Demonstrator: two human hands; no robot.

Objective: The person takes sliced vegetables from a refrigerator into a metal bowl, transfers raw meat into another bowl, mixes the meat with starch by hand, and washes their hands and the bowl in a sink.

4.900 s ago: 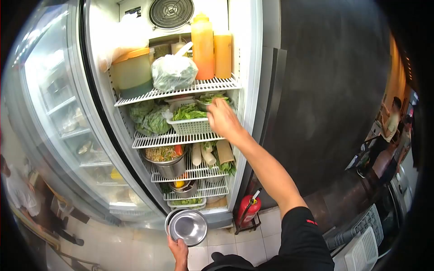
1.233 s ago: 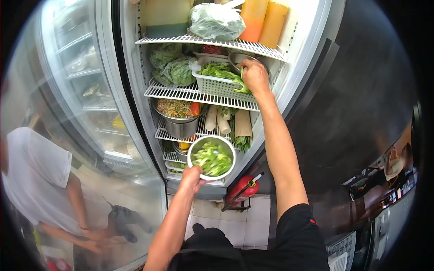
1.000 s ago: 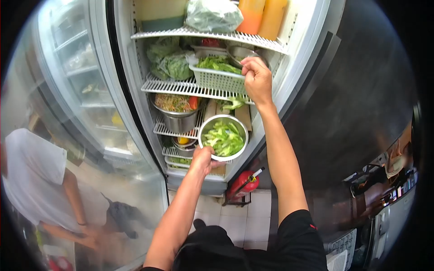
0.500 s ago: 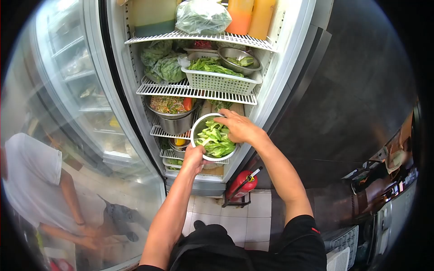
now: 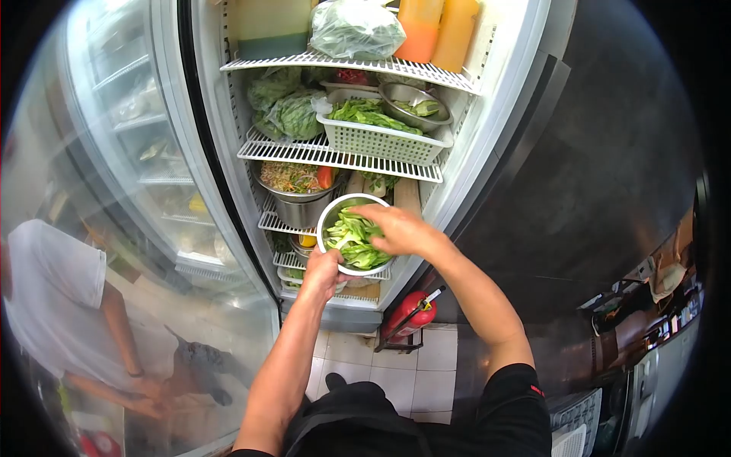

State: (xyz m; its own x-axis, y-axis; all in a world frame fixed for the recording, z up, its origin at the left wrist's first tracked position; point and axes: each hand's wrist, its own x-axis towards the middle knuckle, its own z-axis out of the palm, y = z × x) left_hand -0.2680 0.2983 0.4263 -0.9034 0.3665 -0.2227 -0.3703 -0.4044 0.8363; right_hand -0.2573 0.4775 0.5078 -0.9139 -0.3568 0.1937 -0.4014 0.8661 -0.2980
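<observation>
A round metal bowl [image 5: 323, 221] filled with cut green vegetables [image 5: 354, 240] is in front of the open fridge's lower shelves. My left hand [image 5: 324, 272] grips its lower left rim. Over the bowl's upper right side reaches my right hand [image 5: 396, 228], fingers apart, fingertips at the greens. Higher up, a white perforated basket [image 5: 381, 145] of leafy greens stands on a shelf, with a small metal bowl [image 5: 416, 107] holding a few green pieces tilted on its right end.
Wrapped leafy heads [image 5: 293, 114] lie left of the basket. A metal pot [image 5: 298, 209] of mixed food stands below. A red fire extinguisher [image 5: 411, 316] is at the lower right. Behind the glass door at left, a person in a white shirt [image 5: 57, 297] is visible.
My right hand has come down from the basket and small bowl to the held bowl. That bowl, metal and bare inside in the earliest frame, now holds green pieces.
</observation>
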